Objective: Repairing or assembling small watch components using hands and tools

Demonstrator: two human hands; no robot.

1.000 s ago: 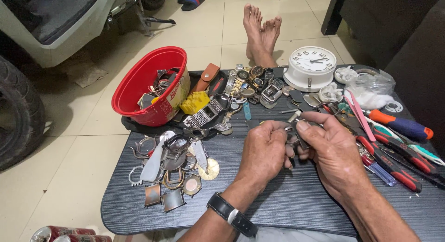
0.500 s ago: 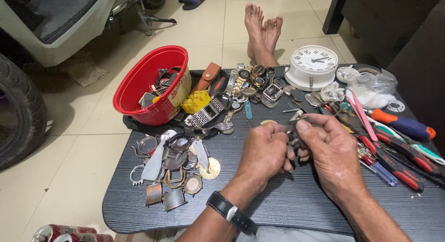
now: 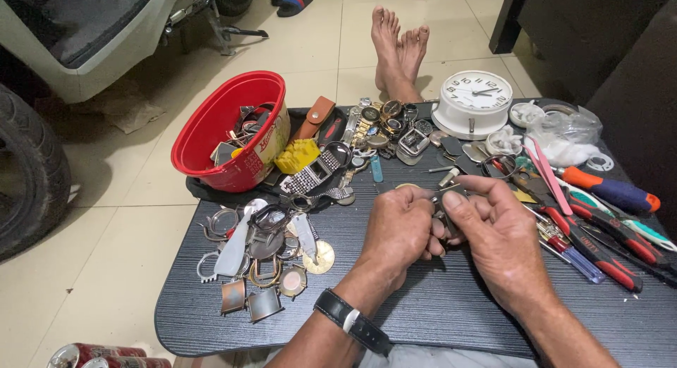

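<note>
At nine o'clock from the hands sits a red bowl (image 3: 233, 132) of loose watch bits, tipped on its side, and below it at about eight o'clock lies a spread of empty watch cases (image 3: 264, 255) and rings on the dark table (image 3: 437, 319); these look sorted out but not yet worked on. At the centre the left hand (image 3: 398, 230), a black watch on its wrist, curls its fingers closed around a small metal watch part (image 3: 446, 199), and the right hand (image 3: 504, 237) pinches the same piece from the other side, thumb pressed on top. The piece is mostly hidden, so I cannot tell how far the work on it has got. At one o'clock stands a white clock (image 3: 474, 100); at three o'clock lie screwdrivers (image 3: 606, 188) and pliers (image 3: 599, 248), untouched.
</note>
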